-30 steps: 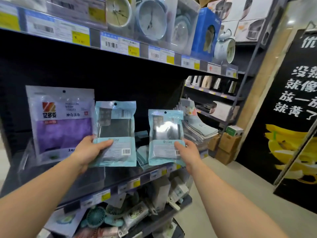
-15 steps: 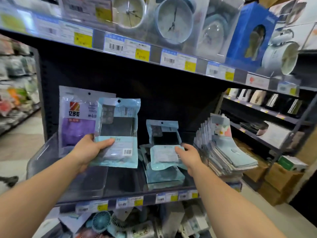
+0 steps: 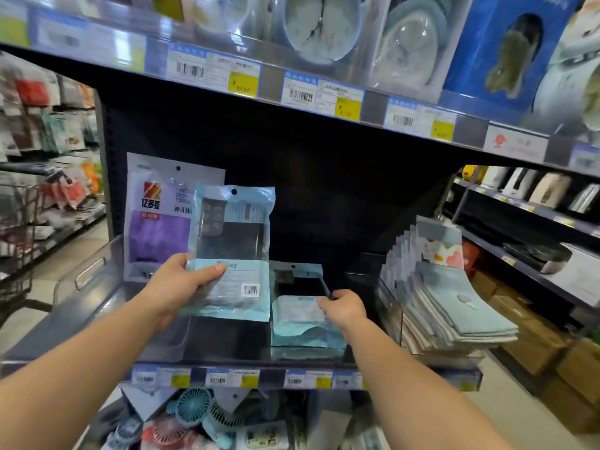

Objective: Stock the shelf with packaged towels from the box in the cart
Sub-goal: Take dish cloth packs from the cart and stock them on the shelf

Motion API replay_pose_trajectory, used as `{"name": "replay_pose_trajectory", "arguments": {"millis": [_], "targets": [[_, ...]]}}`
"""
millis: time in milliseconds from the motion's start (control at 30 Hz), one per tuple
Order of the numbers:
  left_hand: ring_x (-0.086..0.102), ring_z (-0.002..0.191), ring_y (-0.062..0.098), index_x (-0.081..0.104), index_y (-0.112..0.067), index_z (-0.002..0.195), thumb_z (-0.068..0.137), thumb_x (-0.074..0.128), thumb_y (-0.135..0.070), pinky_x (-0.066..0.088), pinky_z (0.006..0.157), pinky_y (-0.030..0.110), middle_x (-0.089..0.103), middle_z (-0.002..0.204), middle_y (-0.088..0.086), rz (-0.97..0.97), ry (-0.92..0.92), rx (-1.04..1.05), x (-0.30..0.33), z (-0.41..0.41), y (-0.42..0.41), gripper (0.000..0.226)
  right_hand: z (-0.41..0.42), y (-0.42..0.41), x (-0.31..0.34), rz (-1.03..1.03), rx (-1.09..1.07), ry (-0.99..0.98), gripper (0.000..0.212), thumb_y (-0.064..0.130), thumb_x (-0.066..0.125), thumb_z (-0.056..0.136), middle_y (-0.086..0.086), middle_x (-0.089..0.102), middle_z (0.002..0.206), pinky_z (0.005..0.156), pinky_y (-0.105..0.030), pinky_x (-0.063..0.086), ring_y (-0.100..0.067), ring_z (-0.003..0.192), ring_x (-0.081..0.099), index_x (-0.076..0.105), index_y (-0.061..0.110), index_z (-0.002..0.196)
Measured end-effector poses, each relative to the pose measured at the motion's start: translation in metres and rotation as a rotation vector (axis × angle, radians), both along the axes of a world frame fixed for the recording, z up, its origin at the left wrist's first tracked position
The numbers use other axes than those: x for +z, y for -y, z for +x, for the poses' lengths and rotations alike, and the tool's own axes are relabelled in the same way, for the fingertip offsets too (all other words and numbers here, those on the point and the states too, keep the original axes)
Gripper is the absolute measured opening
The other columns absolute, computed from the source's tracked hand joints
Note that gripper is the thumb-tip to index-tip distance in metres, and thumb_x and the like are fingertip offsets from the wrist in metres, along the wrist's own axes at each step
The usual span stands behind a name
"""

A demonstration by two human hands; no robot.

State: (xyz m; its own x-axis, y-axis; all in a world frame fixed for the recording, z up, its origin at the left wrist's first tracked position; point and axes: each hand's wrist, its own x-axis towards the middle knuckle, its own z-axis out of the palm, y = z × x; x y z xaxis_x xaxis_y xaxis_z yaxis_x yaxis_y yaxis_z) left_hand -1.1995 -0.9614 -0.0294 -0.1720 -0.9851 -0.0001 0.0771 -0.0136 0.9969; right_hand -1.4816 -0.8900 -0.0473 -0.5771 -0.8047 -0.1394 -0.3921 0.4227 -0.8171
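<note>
My left hand [image 3: 181,280] grips a light-blue towel pack [image 3: 232,241] by its lower left edge and holds it upright above the dark shelf [image 3: 227,345]. My right hand [image 3: 344,308] pinches a second light-blue towel pack [image 3: 300,297], which leans on top of other blue packs [image 3: 308,337] lying on the shelf. A larger pack with a purple cloth [image 3: 156,219] stands at the back left of the shelf, partly behind the pack in my left hand.
A row of folded blue towels [image 3: 454,303] fills the shelf's right side. Boxed clocks [image 3: 321,24] sit on the shelf above, small fans [image 3: 194,414] below. A cart [image 3: 19,254] stands at the far left, cardboard boxes [image 3: 552,352] on the floor right.
My right hand has lowered its pack from mid-air onto the blue packs on the shelf. My left hand keeps its pack upright. The view has swung left and moved closer.
</note>
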Motion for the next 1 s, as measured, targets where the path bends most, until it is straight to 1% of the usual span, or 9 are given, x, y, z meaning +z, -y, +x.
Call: {"name": "replay_pose_trajectory", "arguments": {"millis": [233, 367, 467, 600, 700, 767, 833, 933, 1000], "targets": [[0.073, 0.076, 0.021, 0.059, -0.005, 0.109, 0.084, 0.078, -0.019, 0.056, 0.059, 0.027, 0.075, 0.095, 0.013, 0.015, 0.036, -0.009, -0.001, -0.019, -0.014, 0.035, -0.002, -0.002, -0.003, 0.032, 0.023, -0.067, 0.044, 0.029, 0.059, 0.096, -0.003, 0.055, 0.103, 0.083, -0.031, 0.047, -0.021, 0.092, 0.054, 0.052, 0.01, 0.134], [0.073, 0.096, 0.034, 0.06, -0.003, 0.115, 0.059, 0.088, -0.036, 0.057, 0.091, 0.048, 0.077, 0.101, 0.015, 0.069, 0.009, -0.071, -0.001, -0.028, -0.019, 0.071, -0.005, -0.004, -0.002, 0.02, -0.001, -0.071, 0.056, 0.045, 0.06, 0.092, -0.006, 0.06, 0.123, 0.089, -0.033, 0.049, -0.025, 0.107, 0.06, 0.049, 0.014, 0.138], [0.072, 0.097, 0.035, 0.062, -0.002, 0.114, 0.075, 0.083, -0.025, 0.055, 0.095, 0.049, 0.077, 0.099, 0.016, 0.105, 0.01, -0.089, -0.003, -0.038, -0.018, 0.05, -0.007, -0.007, 0.003, -0.047, -0.027, -0.05, 0.054, 0.049, 0.06, 0.091, -0.006, 0.058, 0.128, 0.094, -0.039, 0.052, -0.025, 0.108, 0.061, 0.052, 0.019, 0.135], [0.072, 0.089, 0.03, 0.065, -0.005, 0.106, 0.081, 0.08, -0.02, 0.055, 0.094, 0.048, 0.077, 0.093, 0.012, 0.121, 0.02, -0.111, -0.001, -0.057, -0.019, 0.033, -0.003, -0.015, 0.02, -0.247, 0.041, 0.078, 0.033, 0.038, 0.056, 0.098, 0.004, 0.062, 0.109, 0.08, -0.029, 0.048, -0.014, 0.093, 0.058, 0.06, 0.018, 0.124], [0.072, 0.094, 0.033, 0.065, -0.003, 0.105, 0.081, 0.081, -0.017, 0.055, 0.094, 0.049, 0.077, 0.096, 0.015, 0.138, 0.032, -0.135, 0.002, -0.071, -0.02, 0.032, 0.003, -0.023, 0.032, -0.3, 0.173, 0.248, 0.027, 0.041, 0.05, 0.101, 0.0, 0.065, 0.098, 0.073, -0.029, 0.051, -0.014, 0.079, 0.059, 0.063, 0.019, 0.112], [0.069, 0.087, 0.034, 0.061, -0.001, 0.101, 0.08, 0.079, -0.016, 0.055, 0.089, 0.047, 0.072, 0.092, 0.018, 0.128, 0.067, -0.143, 0.003, -0.081, -0.02, 0.031, 0.005, -0.027, 0.036, -0.312, 0.244, 0.309, 0.03, 0.044, 0.049, 0.1, 0.001, 0.068, 0.1, 0.078, -0.032, 0.053, -0.016, 0.085, 0.063, 0.066, 0.021, 0.112], [0.06, 0.078, 0.028, 0.055, -0.002, 0.097, 0.084, 0.072, -0.009, 0.049, 0.083, 0.043, 0.063, 0.086, 0.016, 0.12, 0.093, -0.146, 0.006, -0.09, -0.024, 0.023, 0.002, -0.028, 0.038, -0.315, 0.274, 0.291, 0.03, 0.045, 0.057, 0.097, 0.004, 0.071, 0.112, 0.091, -0.037, 0.053, -0.016, 0.102, 0.066, 0.065, 0.025, 0.117], [0.069, 0.091, 0.03, 0.06, 0.004, 0.106, 0.089, 0.066, 0.003, 0.056, 0.092, 0.047, 0.072, 0.102, 0.018, 0.164, 0.052, -0.181, 0.01, -0.1, -0.027, 0.018, -0.008, -0.031, 0.04, -0.319, 0.309, 0.291, 0.025, 0.023, 0.069, 0.092, 0.002, 0.076, 0.104, 0.079, -0.029, 0.057, -0.014, 0.095, 0.072, 0.063, 0.027, 0.116], [0.073, 0.095, 0.032, 0.062, 0.001, 0.111, 0.091, 0.064, 0.004, 0.058, 0.089, 0.048, 0.074, 0.104, 0.019, 0.194, 0.024, -0.218, 0.013, -0.106, -0.028, 0.02, -0.016, -0.031, 0.039, -0.317, 0.3, 0.318, 0.03, 0.01, 0.07, 0.09, 0.0, 0.077, 0.099, 0.072, -0.027, 0.057, -0.015, 0.089, 0.074, 0.063, 0.021, 0.118]]}}
